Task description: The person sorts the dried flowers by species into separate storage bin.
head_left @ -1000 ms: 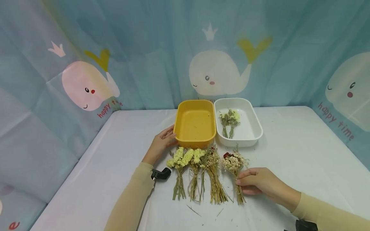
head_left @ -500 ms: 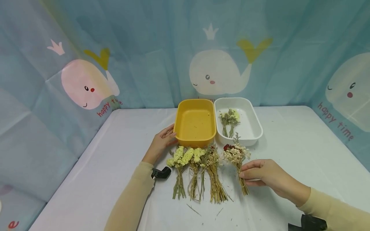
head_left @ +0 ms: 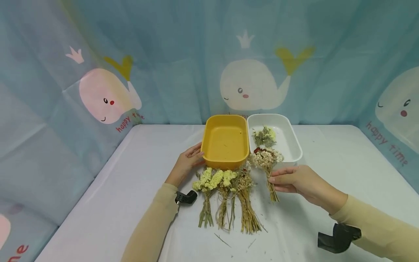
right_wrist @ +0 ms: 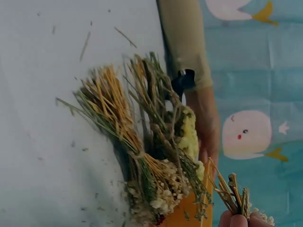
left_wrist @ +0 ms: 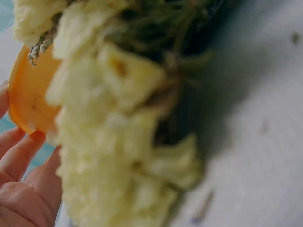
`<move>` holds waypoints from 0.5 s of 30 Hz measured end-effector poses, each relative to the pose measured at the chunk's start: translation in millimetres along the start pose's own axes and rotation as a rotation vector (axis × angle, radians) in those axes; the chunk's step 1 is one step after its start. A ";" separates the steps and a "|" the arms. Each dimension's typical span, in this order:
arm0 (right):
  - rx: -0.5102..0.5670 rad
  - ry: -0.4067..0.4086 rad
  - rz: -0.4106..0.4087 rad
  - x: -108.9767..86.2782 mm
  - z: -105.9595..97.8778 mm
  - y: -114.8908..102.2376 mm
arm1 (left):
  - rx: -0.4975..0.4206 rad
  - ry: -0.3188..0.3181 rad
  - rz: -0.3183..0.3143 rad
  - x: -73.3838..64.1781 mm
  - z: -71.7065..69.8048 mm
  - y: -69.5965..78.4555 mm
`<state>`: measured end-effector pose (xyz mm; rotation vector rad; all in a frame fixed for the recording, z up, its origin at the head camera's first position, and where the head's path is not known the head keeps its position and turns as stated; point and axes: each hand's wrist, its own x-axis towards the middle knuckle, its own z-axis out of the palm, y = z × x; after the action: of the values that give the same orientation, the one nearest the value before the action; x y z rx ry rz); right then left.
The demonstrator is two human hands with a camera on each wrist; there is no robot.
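My right hand (head_left: 296,179) pinches the tied stems of a small dried flower bouquet (head_left: 266,159) with cream blooms and a dark red one. Its flower heads overlap the front rim of the white tray (head_left: 292,147). In the right wrist view, the fingertips (right_wrist: 238,221) grip its straw-coloured stems. At the left, my left hand (head_left: 184,163) rests its extended fingers against the side of the yellow tray (head_left: 226,140); the left wrist view shows its fingertips at the tray's edge, behind blurred pale yellow blooms (left_wrist: 109,137).
Several dried bunches lie in a row before the yellow tray: yellow-flowered bunches (head_left: 206,182) at the left and a thicker straw-stemmed bunch (head_left: 247,207) at the right. Small bunches (head_left: 264,136) lie inside the white tray. Stem bits (head_left: 222,240) litter the table; a whale-print curtain (head_left: 183,72) stands behind.
My right hand has lifted the red-and-cream bouquet off the row's right end and carried it forward to the white tray's front rim. The left hand stays at the yellow tray.
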<state>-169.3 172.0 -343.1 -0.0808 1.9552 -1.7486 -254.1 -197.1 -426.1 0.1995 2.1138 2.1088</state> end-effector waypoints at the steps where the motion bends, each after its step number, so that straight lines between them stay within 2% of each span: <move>1: 0.007 -0.003 0.001 2.6 0.8 -2.1 | 0.003 0.003 -0.004 -0.8 -0.2 -0.4; 8: 0.014 0.005 0.003 20.5 3.9 -19.9 | 0.004 -0.002 -0.016 -3.5 3.4 -2.3; 15: 0.037 0.051 0.004 41.9 8.2 -28.2 | 0.007 0.001 -0.047 -5.3 4.4 -4.1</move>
<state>-210.4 144.1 -330.7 -0.0195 1.9565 -1.7998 -247.9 -193.9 -430.1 0.1482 2.1061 2.0760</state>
